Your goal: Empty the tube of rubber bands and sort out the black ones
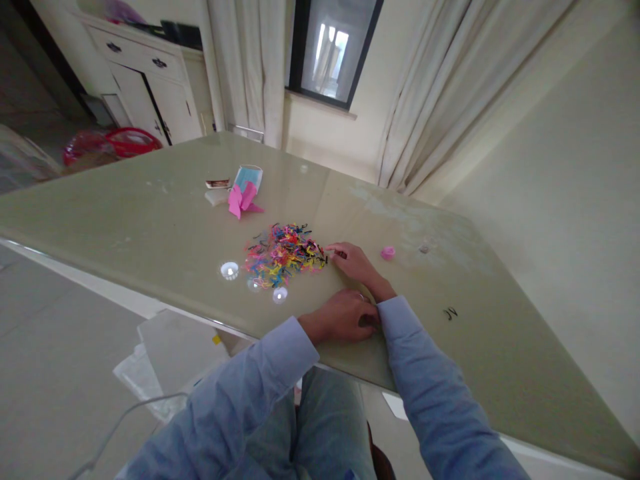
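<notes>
A loose pile of small, thin, many-coloured bands [285,257] lies in the middle of the table. At the pile's right edge is my right hand [354,261], its thumb and forefinger drawn together by the outermost pieces. Whether a band is between those fingertips is too small to make out. My left hand [343,317] rests on the tabletop nearer to me, beside my right wrist. Its fingers are curled in, a ring shows on one, and anything inside them is hidden. Two thin black pieces [450,313] lie apart, far to the right.
The green glossy table [500,373] carries a small pink object [387,253] beyond my right hand. Behind the pile lie pink paper-like pieces [243,200], a blue face mask [249,179] and a small packet [217,183]. Bright spots on the tabletop are light reflections.
</notes>
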Tool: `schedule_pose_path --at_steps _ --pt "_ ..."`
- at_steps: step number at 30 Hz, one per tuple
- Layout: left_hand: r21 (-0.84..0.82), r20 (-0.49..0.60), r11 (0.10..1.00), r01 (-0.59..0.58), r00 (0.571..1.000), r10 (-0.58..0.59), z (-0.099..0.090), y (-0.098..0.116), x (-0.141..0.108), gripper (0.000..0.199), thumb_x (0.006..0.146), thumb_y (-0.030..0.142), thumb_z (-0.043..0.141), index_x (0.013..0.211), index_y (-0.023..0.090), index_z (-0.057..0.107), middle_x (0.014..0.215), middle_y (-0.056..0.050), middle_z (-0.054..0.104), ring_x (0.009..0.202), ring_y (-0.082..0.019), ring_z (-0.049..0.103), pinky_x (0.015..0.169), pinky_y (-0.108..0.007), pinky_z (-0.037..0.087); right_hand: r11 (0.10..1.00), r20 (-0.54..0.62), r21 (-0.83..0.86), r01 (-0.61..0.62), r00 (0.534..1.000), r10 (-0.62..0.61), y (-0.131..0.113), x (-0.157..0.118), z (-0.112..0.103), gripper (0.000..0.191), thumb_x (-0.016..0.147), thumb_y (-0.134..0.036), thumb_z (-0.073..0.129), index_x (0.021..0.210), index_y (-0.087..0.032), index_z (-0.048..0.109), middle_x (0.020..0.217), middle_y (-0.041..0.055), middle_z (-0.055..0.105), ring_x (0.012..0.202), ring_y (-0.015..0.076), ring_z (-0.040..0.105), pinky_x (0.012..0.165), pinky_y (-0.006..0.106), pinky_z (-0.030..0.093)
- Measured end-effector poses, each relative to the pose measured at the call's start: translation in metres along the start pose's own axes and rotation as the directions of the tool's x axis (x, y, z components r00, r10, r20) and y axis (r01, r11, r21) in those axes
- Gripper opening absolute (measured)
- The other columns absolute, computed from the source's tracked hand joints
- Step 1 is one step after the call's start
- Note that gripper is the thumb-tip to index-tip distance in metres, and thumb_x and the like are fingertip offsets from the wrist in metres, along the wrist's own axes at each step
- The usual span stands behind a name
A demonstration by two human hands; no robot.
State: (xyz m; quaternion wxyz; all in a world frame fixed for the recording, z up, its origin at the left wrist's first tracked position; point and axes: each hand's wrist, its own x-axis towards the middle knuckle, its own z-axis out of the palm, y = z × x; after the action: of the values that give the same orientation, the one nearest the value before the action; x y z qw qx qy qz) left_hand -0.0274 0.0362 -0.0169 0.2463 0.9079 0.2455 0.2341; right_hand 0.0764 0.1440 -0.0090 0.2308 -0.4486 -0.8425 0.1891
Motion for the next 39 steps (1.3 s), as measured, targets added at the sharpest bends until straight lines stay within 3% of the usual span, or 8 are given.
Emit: schedule_pose_path --at_steps 12,18,20,23,25,28,33,39 --pt "-0.024 -0.008 1.0 0.012 1.0 -0.012 0.003 -0.003 0.0 0.017 0.082 0.019 0.065 0.094 0.017 0.078 0.096 -0.009 0.077 0.09 -0.023 0.069 0.084 -0.033 0.049 0.996 -0.018 -0.036 0.08 0.997 -0.081 -0.004 -0.014 0.003 0.016 0.09 -0.018 0.062 0.089 -0.016 0.077 0.083 0.006 0.069 0.076 0.0161 0.058 0.073 0.028 0.044" --pt "-0.038 -0.017 0.999 0.03 0.999 -0.03 0.0 -0.001 -0.001 0.015 0.083 0.018 0.065 0.091 0.017 0.077 0.093 -0.008 0.077 0.087 -0.022 0.069 0.083 -0.032 0.049 0.973 -0.162 0.231 -0.007 0.986 0.046 -0.013 -0.024 -0.001 0.011 0.087 -0.027 0.064 0.082 -0.018 0.068 0.079 0.0023 0.065 0.072 0.0141 0.054 0.07 0.028 0.043" --pt "-0.042 -0.031 0.999 0.034 0.999 -0.036 -0.001 0.0 -0.001 0.015 0.083 0.017 0.064 0.09 0.017 0.077 0.092 -0.007 0.077 0.088 -0.022 0.069 0.084 -0.032 0.05 0.86 -0.206 0.505 -0.076 0.957 0.206 -0.022 -0.03 -0.005 0.019 0.087 -0.039 0.065 0.084 -0.02 0.064 0.073 -0.0013 0.06 0.061 0.0115 0.049 0.058 0.025 0.04" --pt "-0.037 -0.027 0.998 0.05 0.998 -0.051 -0.001 0.0 -0.003 0.014 0.084 0.019 0.064 0.091 0.017 0.076 0.093 -0.008 0.077 0.089 -0.023 0.069 0.083 -0.033 0.05 0.488 -0.083 0.866 -0.112 0.93 0.359 -0.037 -0.041 -0.013 0.03 0.08 -0.048 0.071 0.086 -0.022 0.058 0.063 -0.007 0.049 0.047 0.0073 0.034 0.046 0.023 0.028" --pt "-0.04 -0.021 0.997 0.064 0.998 -0.065 -0.001 0.0 -0.003 0.014 0.084 0.019 0.064 0.091 0.017 0.076 0.094 -0.008 0.077 0.09 -0.023 0.069 0.083 -0.033 0.05 0.263 0.025 0.957 -0.124 0.936 0.35 -0.046 -0.051 -0.019 0.033 0.075 -0.047 0.077 0.085 -0.023 0.057 0.061 -0.0088 0.044 0.046 0.0062 0.029 0.045 0.022 0.027" --pt "-0.055 -0.016 0.996 0.073 0.997 -0.074 0.0 -0.001 -0.004 0.014 0.084 0.018 0.063 0.089 0.016 0.076 0.09 -0.007 0.078 0.085 -0.022 0.069 0.082 -0.032 0.05 0.054 0.122 0.988 -0.144 0.948 0.292 -0.054 -0.063 -0.028 0.03 0.075 -0.04 0.08 0.082 -0.022 0.057 0.059 -0.0094 0.04 0.046 0.0057 0.026 0.045 0.021 0.027" --pt "-0.046 -0.035 0.993 0.108 0.993 -0.11 0.0 0.001 -0.006 0.014 0.084 0.018 0.062 0.086 0.017 0.076 0.086 -0.007 0.076 0.083 -0.021 0.067 0.078 -0.03 0.049 -0.133 0.156 0.983 -0.128 0.961 0.23 -0.053 -0.076 -0.038 0.024 0.079 -0.034 0.079 0.083 -0.02 0.06 0.061 -0.0089 0.039 0.048 0.0057 0.024 0.045 0.019 0.028" --pt "-0.04 -0.017 0.992 0.119 0.993 -0.12 -0.003 0.003 -0.007 0.016 0.086 0.017 0.061 0.09 0.016 0.076 0.089 -0.006 0.076 0.084 -0.021 0.066 0.078 -0.031 0.048 -0.169 0.135 0.98 -0.102 0.971 0.2 -0.055 -0.087 -0.047 0.02 0.085 -0.036 0.074 0.085 -0.022 0.059 0.061 -0.0085 0.032 0.048 0.0073 0.023 0.045 0.02 0.03"
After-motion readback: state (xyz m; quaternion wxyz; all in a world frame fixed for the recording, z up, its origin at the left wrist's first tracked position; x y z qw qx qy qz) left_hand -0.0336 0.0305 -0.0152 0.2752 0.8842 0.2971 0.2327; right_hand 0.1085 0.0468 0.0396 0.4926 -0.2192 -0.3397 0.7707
